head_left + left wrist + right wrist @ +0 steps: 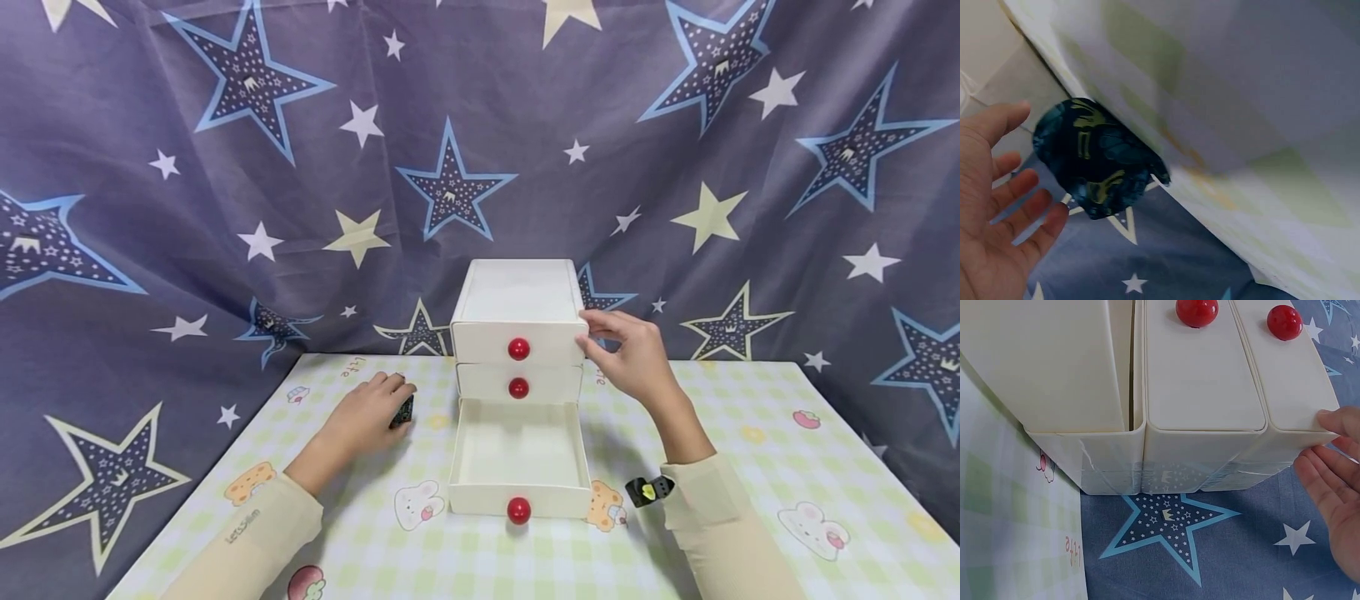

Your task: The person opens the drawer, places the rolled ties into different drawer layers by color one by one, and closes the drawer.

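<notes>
A white three-drawer chest with round red knobs stands mid-table. Its bottom drawer is pulled out, its inner floor showing; the upper two are pushed in. My right hand touches the chest's upper right front corner. In the right wrist view its thumb lies at the drawer front, the fingers along the side. Left of the chest, my left hand rests around a small dark teal, rounded object with yellowish markings. The left wrist view shows its fingers spread and a gap before that object.
The table wears a green-and-white checked cloth with printed cartoon figures. Close behind it hangs a dark blue curtain with stars. A black strap is on my right wrist, near the open drawer's right side.
</notes>
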Tool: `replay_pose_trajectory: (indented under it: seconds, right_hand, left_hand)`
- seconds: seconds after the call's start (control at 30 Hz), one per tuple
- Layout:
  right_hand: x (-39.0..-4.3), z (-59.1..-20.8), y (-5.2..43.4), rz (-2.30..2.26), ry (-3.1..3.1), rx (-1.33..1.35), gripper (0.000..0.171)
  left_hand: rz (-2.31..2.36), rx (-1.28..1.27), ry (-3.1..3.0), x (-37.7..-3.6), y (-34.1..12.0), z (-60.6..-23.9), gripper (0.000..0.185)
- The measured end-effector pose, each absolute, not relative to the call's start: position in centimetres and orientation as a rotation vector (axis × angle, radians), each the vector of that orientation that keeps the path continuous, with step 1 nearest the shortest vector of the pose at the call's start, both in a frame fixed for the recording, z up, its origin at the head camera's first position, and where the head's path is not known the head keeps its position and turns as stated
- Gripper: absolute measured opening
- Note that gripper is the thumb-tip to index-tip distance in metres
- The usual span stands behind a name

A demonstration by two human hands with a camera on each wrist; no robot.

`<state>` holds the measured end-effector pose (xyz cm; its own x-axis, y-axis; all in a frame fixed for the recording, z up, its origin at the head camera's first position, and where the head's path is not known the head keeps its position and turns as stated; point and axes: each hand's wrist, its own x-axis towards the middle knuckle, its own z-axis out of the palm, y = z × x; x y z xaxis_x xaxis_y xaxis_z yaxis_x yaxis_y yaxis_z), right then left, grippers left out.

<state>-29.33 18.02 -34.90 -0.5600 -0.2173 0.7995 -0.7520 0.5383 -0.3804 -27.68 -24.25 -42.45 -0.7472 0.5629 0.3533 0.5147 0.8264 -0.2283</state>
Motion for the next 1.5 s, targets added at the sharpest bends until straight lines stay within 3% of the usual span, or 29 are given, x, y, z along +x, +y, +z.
replay_pose_trajectory:
  seconds: [0.17, 0.3, 0.87, 1.5]
  right_hand:
    - [-29.4, -34.9, 18.0, 0.961, -2.058, 0.787, 0.034]
    - [-29.4, -34.8, 18.0, 0.964, -2.066, 0.781, 0.034]
    - [-29.2, -34.9, 18.1, 0.983, -2.073, 0.777, 0.035]
    - [-29.3, -34.8, 18.1, 0.988, -2.057, 0.791, 0.034]
  left_hand:
    - [0.192, -0.692, -2.731, -27.9, -24.7, -42.8, 0.077]
    - [0.175, -0.638, -2.776, -28.2, -25.0, -43.0, 0.083]
    - [0.164, -0.610, -2.826, -30.4, -25.0, -43.5, 0.068]
    - [0.088, -0.581, -2.777, -30.7, -25.2, -42.5, 0.069]
